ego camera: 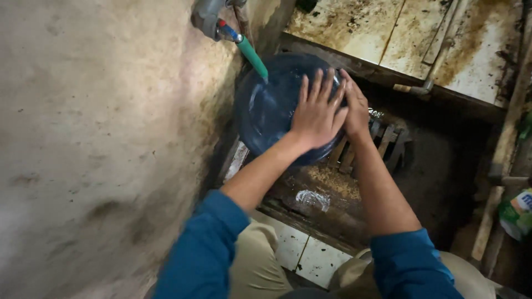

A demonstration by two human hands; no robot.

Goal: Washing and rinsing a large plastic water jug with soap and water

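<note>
Nearest the camera are two blue sleeves (205,249), pushed up above the forearms, and beige trousers (252,260) over bent knees. Under the knees lies a strip of white tiles (302,254), and just past it a dark, wet pit (438,166) with a scatter of pale grit and a small puddle that glints.

Both forearms reach forward over the pit to a dark blue bowl (266,111). The left hand (317,113) lies flat on the bowl's surface, fingers spread and straight, pressing rather than gripping. The right hand (354,108) sits at the bowl's right edge, partly behind the left one; its fingers seem to wrap the rim, but whether they close on it I cannot tell. The bowl is tilted up against the stained wall (100,138) on the left, above a wooden slat grate (388,145) that shows just to its right.

Above the bowl a grey tap (208,16) sticks out of the wall, with a green hose (252,55) whose tip points down onto the bowl's upper edge. Beyond, stained tiles (388,33) form a ledge along the far side of the pit. At the right edge stand wooden poles (501,160) and a green packet (518,213).
</note>
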